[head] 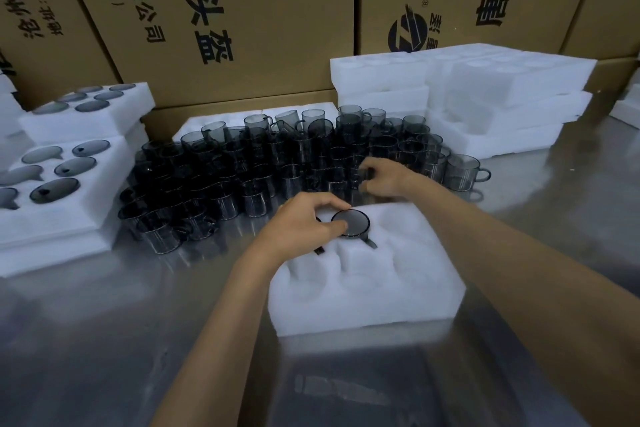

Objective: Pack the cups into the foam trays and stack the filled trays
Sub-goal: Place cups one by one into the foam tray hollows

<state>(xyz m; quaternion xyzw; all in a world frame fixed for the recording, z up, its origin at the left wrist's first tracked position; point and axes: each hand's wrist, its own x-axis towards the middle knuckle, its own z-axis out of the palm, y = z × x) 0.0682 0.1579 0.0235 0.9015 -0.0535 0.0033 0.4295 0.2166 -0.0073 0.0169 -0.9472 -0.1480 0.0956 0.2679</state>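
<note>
Presently, left hand grips a cup seated in the near foam tray; right hand grasps one among the far cups.

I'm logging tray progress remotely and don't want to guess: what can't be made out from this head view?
- Head view: the left hand covers the tray's far-left pocket, so whether a cup sits there is hidden.
- Head view: the right hand reaches among the loose cups; its fingers are blurred, so any grip is unclear.
- Head view: loose cups overlap, dark, uncountable.
- Head view: the filled trays are cut off by the left edge.
</note>
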